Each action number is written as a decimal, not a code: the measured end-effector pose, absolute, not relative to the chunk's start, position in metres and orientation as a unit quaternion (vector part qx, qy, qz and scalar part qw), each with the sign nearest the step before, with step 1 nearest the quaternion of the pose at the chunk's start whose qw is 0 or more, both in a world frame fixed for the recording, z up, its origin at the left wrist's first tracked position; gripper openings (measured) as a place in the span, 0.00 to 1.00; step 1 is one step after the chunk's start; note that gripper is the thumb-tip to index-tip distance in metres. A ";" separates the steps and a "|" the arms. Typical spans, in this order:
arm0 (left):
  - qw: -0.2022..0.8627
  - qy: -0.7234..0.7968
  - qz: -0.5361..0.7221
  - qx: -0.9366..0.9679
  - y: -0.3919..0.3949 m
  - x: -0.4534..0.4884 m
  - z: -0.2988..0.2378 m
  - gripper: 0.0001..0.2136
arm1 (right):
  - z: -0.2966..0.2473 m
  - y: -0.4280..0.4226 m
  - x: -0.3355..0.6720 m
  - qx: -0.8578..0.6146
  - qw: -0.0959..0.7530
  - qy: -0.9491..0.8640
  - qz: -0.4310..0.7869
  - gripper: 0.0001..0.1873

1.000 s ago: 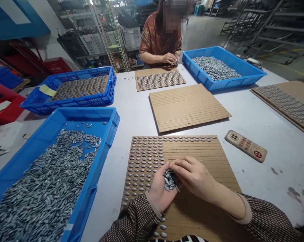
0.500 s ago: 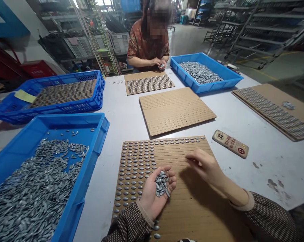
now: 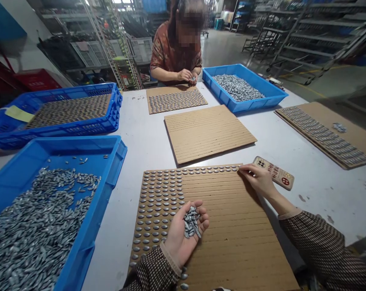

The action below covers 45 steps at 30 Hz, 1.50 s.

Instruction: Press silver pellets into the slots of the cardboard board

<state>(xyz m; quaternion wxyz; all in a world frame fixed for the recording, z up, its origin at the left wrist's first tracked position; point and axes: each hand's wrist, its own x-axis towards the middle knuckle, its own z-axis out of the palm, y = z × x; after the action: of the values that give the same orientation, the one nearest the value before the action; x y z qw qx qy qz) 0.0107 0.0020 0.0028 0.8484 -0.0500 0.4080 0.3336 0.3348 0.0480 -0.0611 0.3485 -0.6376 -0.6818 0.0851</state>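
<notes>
My left hand [image 3: 183, 236] lies palm up over a slotted cardboard sheet [image 3: 231, 238], cupped round a small heap of grey metal pieces [image 3: 191, 222]. My right hand [image 3: 257, 178] reaches to the sheet's far right corner, fingers pinched at the end of the top row of pieces [image 3: 201, 170]. What the fingertips hold is too small to make out. The sheet's left columns are filled with pieces.
A blue tray of loose pieces [image 3: 43, 218] stands at my left, a blue crate with a filled sheet [image 3: 64, 111] behind it. A phone [image 3: 276, 174] lies by my right hand. A bare slotted sheet [image 3: 208, 131] lies ahead. A person opposite works beside another tray [image 3: 243, 87].
My right hand left the heap in my left palm and moved out to the sheet's far right corner. My left hand stayed cupped and shifted slightly down.
</notes>
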 end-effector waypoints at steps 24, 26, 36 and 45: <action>0.866 0.366 0.335 -0.056 -0.001 0.011 0.005 0.16 | -0.053 0.056 0.349 -0.644 0.256 -0.717 0.075 0.13; 0.866 0.368 0.333 -0.057 -0.001 0.010 0.006 0.16 | -0.049 0.054 0.349 -0.646 0.263 -0.713 0.072 0.12; 0.874 0.345 0.335 -0.076 -0.003 0.011 0.002 0.12 | -0.004 -0.001 0.212 -0.471 0.268 -0.819 0.190 0.17; 0.866 0.316 0.372 -0.106 -0.004 0.006 0.002 0.09 | -0.005 -0.006 0.162 -0.410 0.291 -0.839 0.210 0.12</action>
<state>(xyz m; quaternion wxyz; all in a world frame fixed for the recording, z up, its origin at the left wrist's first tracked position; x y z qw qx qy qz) 0.0064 -0.0035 0.0023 0.8665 -0.1062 0.3160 0.3716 0.1620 -0.0056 -0.0053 0.2906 -0.4105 -0.8386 0.2095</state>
